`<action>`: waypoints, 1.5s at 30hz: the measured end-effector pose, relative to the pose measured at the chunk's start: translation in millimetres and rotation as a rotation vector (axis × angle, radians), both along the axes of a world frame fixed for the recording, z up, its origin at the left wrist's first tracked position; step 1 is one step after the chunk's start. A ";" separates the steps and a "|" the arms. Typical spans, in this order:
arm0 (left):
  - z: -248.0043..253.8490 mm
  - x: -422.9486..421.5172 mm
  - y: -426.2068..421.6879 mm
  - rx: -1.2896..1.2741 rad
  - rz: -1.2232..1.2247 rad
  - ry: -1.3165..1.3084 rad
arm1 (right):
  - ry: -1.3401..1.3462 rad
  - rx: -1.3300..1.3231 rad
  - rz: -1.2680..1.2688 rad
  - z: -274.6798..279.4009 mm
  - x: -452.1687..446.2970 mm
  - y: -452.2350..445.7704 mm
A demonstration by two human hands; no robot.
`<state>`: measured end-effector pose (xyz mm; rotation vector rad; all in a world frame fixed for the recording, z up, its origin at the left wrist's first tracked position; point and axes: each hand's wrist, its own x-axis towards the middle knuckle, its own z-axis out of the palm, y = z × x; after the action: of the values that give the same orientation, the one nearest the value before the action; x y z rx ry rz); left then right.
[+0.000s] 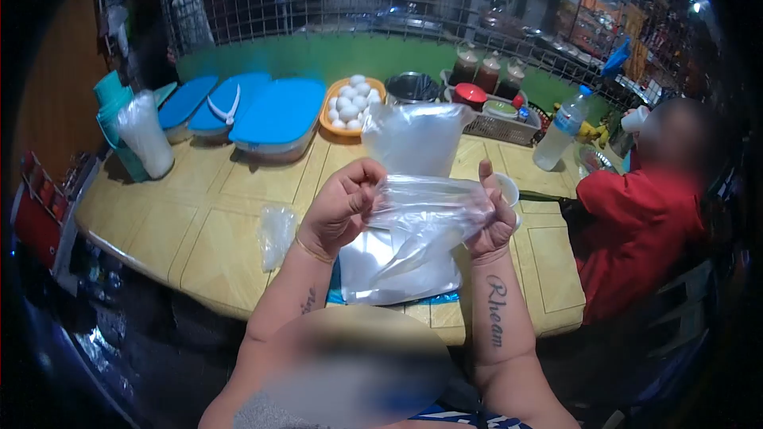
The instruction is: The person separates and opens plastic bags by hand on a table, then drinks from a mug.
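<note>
A clear plastic bag (429, 206) is stretched between my two hands above the table. My left hand (340, 208) pinches its left side, with the fingers closed. At the other side my right hand (497, 218) grips the bag, its thumb raised and its fingers partly behind the film. Below lies a flat stack of clear plastic bags (409, 286) on a blue wrapper (335, 284). Just beyond the hands, another clear plastic bag (417, 139) stands open on the table. A small packet of clear plastic (276, 238) rests left of my left wrist.
Blue-lidded containers (278, 111), an orange basket of eggs (350, 105) and a sauce-bottle basket (501, 127) line the back of the tiled table (211, 230). A water bottle (563, 131) stands at right, near a person in red (644, 222). A teal jug (119, 127) is at left.
</note>
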<state>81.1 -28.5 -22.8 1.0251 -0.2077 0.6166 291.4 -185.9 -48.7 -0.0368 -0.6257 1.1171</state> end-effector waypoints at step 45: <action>-61.4 38.2 6.0 0.816 0.772 0.730 | -0.346 -0.571 -0.638 -27.5 15.3 40.1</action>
<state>119.3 -22.5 -84.3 2.0853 0.6706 0.8159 306.7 -145.9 -76.2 -0.8782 -0.5238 0.6318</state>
